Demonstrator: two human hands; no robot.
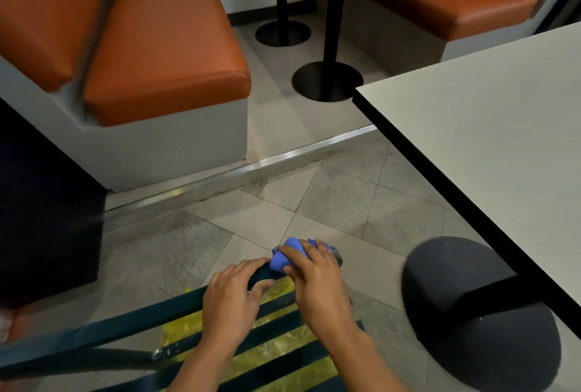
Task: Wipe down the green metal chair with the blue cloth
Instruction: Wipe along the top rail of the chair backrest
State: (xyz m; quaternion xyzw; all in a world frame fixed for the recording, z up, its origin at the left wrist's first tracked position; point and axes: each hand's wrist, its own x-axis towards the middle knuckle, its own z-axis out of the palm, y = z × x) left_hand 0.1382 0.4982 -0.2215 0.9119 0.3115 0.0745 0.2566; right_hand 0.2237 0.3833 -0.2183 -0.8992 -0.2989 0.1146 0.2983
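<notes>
At the bottom of the view, over the tiled floor (pixel 339 203), the green metal chair (pixel 94 332) lies tilted, dark slats showing. The right hand (pixel 317 284) presses the bunched blue cloth (pixel 287 255) onto the chair's end, fingers curled around it. The left hand (pixel 234 300) grips the frame just beside it.

so the dark green metal slatted chair (pixel 195 300) sits front and centre, white square table (pixel 490 146) to its right, orange padded bench (pixel 163 46) behind-left.
</notes>
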